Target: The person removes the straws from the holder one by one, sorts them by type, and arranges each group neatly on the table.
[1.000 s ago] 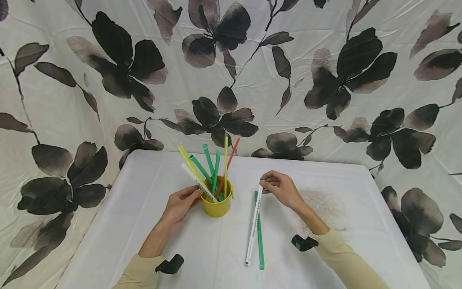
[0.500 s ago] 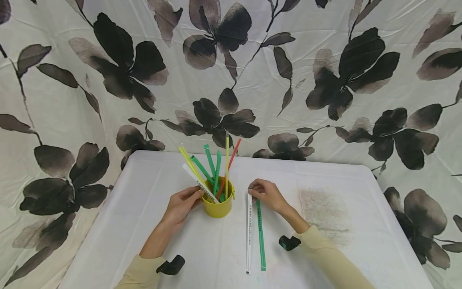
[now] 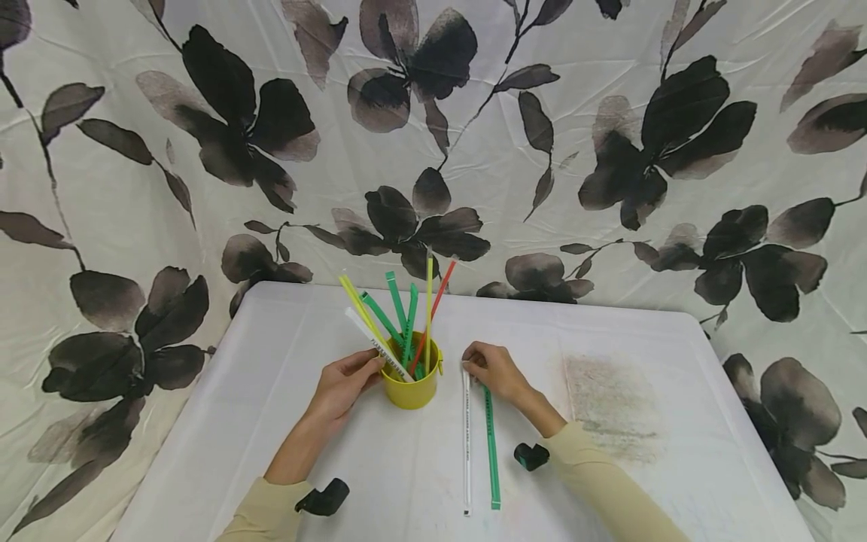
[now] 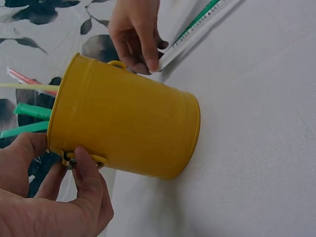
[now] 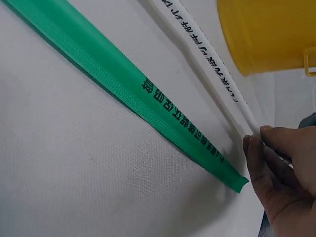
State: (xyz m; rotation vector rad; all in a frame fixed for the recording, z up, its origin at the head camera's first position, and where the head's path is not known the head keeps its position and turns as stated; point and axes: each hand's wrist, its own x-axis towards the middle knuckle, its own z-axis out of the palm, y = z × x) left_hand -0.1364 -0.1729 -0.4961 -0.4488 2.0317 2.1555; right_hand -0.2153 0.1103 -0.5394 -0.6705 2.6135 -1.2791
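Observation:
My left hand (image 3: 341, 385) pinches the rim and side handle of a small yellow bucket (image 4: 128, 121), which stands upright on the table. Several wrapped straws rise from it: green straws (image 3: 391, 290), yellow ones, a red straw (image 3: 443, 288) and a white straw (image 3: 371, 337) leaning left. To the bucket's right, the thumb and fingers of my right hand (image 3: 497, 370) pinch the far end of another white wrapped straw (image 5: 207, 59) with dark print. A green wrapped straw (image 5: 133, 101) lies alongside it, slightly apart; in the head view my right hand covers its far end.
A white cloth covers the table (image 3: 271, 331). A brownish smudge (image 3: 612, 406) marks it to the right of my right hand. Behind the far edge hangs a floral curtain (image 3: 515, 150). A black camera sits at each wrist.
My right hand has moved left and slightly nearer with the white straw. That straw crossed over the green one before and now lies to its left. My left hand stays on the bucket.

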